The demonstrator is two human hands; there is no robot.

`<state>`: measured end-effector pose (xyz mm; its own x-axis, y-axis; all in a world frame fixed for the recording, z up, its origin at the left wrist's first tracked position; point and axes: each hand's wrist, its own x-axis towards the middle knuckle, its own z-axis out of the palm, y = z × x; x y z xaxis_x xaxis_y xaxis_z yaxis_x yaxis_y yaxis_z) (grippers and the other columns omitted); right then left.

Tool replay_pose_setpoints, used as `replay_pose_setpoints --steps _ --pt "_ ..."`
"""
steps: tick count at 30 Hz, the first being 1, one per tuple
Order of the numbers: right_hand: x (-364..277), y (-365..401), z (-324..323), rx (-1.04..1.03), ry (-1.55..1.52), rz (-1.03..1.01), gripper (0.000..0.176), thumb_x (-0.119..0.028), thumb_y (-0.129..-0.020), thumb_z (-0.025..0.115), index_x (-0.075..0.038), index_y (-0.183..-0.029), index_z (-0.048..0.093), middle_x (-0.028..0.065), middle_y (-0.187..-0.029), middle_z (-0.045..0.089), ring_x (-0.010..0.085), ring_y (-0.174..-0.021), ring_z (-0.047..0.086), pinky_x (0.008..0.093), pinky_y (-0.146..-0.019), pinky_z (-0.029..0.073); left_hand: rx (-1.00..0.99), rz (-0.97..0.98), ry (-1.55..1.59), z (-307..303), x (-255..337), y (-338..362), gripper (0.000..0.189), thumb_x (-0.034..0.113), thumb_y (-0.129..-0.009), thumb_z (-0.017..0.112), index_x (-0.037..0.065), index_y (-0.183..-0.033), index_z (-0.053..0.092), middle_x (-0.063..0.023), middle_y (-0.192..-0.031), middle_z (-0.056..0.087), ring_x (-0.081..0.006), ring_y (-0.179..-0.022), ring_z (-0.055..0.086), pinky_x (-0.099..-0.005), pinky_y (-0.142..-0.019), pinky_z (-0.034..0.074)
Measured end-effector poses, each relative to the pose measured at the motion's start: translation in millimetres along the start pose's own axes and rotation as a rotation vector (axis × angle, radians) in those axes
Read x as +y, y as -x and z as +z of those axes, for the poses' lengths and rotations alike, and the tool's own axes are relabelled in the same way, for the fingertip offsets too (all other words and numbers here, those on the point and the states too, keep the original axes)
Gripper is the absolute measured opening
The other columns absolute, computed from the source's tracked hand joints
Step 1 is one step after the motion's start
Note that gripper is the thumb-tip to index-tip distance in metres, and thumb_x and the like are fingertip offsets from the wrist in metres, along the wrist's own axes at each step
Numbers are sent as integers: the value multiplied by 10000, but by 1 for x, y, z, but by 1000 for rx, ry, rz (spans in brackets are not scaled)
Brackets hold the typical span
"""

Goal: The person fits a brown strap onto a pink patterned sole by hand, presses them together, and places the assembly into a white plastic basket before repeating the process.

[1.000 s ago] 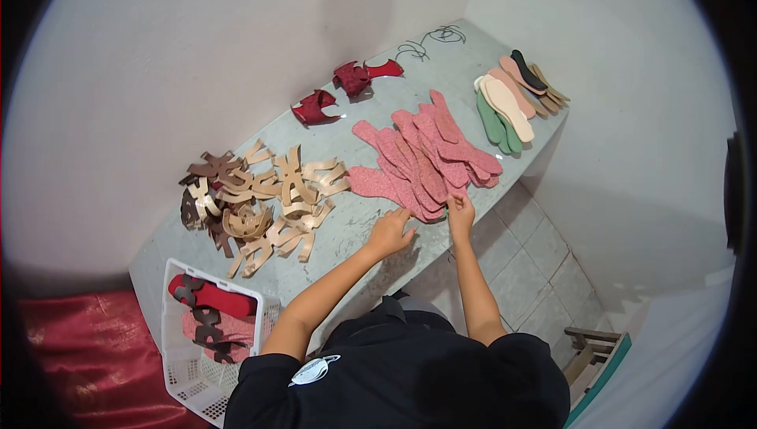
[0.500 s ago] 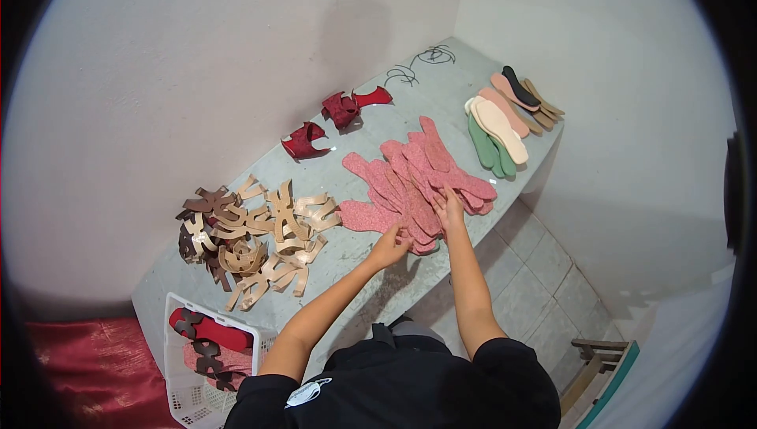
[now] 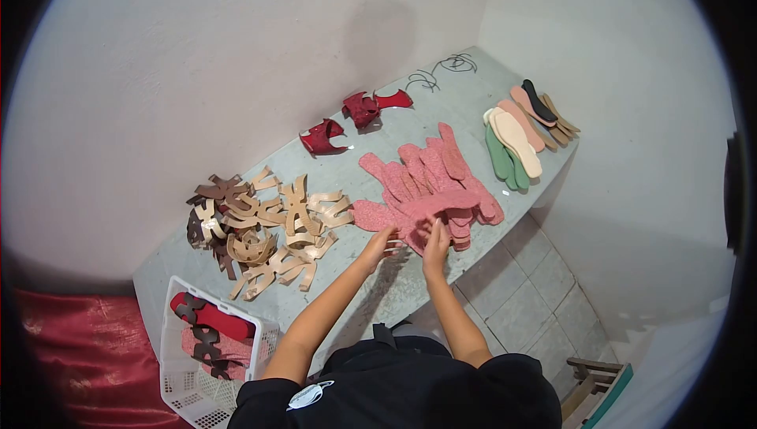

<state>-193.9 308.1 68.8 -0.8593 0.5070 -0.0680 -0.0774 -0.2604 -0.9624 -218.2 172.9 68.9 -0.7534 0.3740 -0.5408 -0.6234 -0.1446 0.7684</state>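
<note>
A spread pile of pink insole shapes (image 3: pixel 418 173) lies on the grey table (image 3: pixel 378 291). One pink piece (image 3: pixel 443 202) is raised and bent across the front of the pile. Beside that piece is my right hand (image 3: pixel 435 246), fingers partly spread and blurred; whether it touches the piece is unclear. My left hand (image 3: pixel 381 248) hovers at the pile's front left edge, fingers apart, with nothing in it. Beige and brown strap pieces (image 3: pixel 296 212) lie heaped to the left of the pile.
Red shoe uppers (image 3: pixel 361 110) and black wires (image 3: pixel 423 80) lie toward the wall. Cream insoles (image 3: pixel 514 141), with green and black ones, are at the right. A white basket (image 3: pixel 266 344) holds red and pink pieces at lower left. A green-edged stool (image 3: pixel 611 397) stands lower right.
One pink piece now lies bent across the pile's front. My right hand has shifted left and down off the pile, and my left hand has opened. The view has shifted slightly.
</note>
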Motion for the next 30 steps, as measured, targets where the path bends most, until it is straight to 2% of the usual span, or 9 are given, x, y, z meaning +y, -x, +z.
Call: replay_pose_setpoints --steps 2,4,7,8,9,11,12,20,30 --pt "3 31 3 -68 85 -37 354 -244 -931 361 30 -1034 560 87 -920 582 116 -747 534 227 -655 437 0 -1 69 -9 6 12 533 530 -840 399 81 -1117 476 -41 -1003 551 -159 -882 533 -294 -741 421" --pt "6 58 5 -268 193 -170 360 -257 -927 361 19 -1016 574 92 -960 580 157 -874 542 257 -719 443 9 0 143 -20 7 27 594 561 -836 375 71 -1163 454 -59 -1022 554 -168 -922 539 -306 -781 424" --pt "11 89 6 -468 283 -263 327 -209 -917 376 23 -961 601 105 -970 579 165 -891 543 265 -738 440 -18 86 268 -40 6 47 663 585 -792 445 9 -1119 463 -67 -1003 561 -176 -931 552 -311 -847 418" --pt "11 100 9 -506 230 -162 316 -182 -905 385 27 -906 621 121 -945 593 185 -878 555 275 -757 436 55 44 327 -52 2 52 491 420 -825 528 25 -1113 475 -49 -996 571 -148 -925 556 -279 -841 424" --pt "10 105 10 -524 226 -155 316 -182 -905 385 27 -906 621 121 -945 593 185 -878 555 275 -757 436 72 50 336 -62 -1 58 491 420 -825 528 25 -1113 475 -49 -996 571 -148 -925 556 -279 -841 424" --pt "8 113 12 -744 308 -191 290 -161 -893 405 19 -893 632 132 -915 611 208 -872 568 290 -775 432 25 177 288 -79 -4 76 333 228 -833 569 43 -1096 485 -42 -983 579 -128 -898 566 -258 -799 449" --pt "10 116 14 -767 307 -182 290 -161 -893 405 19 -893 632 132 -915 611 208 -872 568 290 -775 432 12 182 381 -86 -6 84 285 127 -835 559 46 -1095 473 -41 -972 590 -114 -865 577 -246 -757 469" --pt "13 128 64 -1186 299 -100 264 -165 -885 439 10 -893 636 122 -898 625 208 -877 576 310 -806 418 350 441 308 -138 -9 159 352 80 -824 567 21 -1134 411 -81 -987 602 -131 -862 587 -258 -745 477" --pt "23 93 148 -1393 354 -160 264 -176 -883 447 22 -867 621 114 -861 618 199 -825 577 289 -763 428 650 805 360 -218 13 195 281 45 -830 540 2 -1082 424 -91 -1043 568 -133 -938 548 -259 -824 427"
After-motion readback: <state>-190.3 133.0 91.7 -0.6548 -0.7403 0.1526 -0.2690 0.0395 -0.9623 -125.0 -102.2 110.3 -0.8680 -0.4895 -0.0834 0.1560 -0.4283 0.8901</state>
